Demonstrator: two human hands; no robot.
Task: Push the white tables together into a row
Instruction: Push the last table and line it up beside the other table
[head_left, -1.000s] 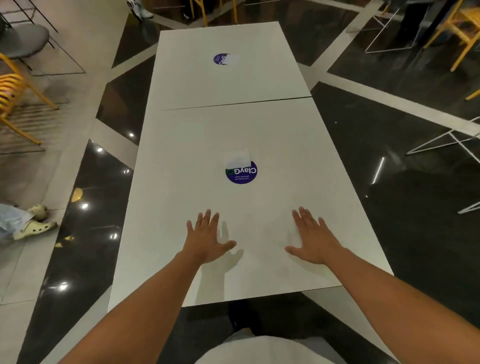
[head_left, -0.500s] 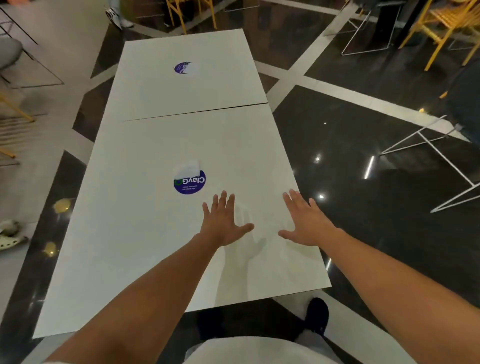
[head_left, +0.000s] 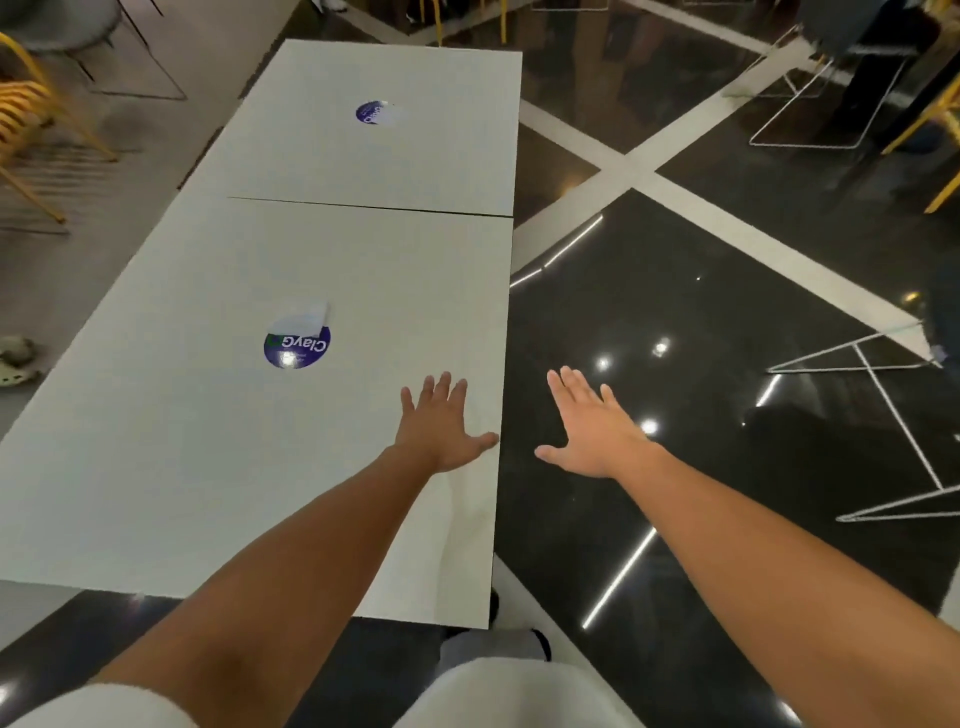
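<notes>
Both hands flat, left hand (head_left: 439, 428) over near table (head_left: 208, 441), right hand (head_left: 592, 431) over floor (head_left: 701, 322)

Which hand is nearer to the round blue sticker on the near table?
Left. The left hand is over the near table, right of the blue sticker. The right hand is beyond the table's edge, over the floor.

Round blue sticker (head_left: 296, 345) on near white table (head_left: 156, 441) reading "ClayG", seen upside down, far sticker (head_left: 374, 113) probably the same, illegible

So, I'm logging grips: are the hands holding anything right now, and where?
Nothing is held. The left hand is spread open over the near table; the right hand is open over the floor.
</notes>
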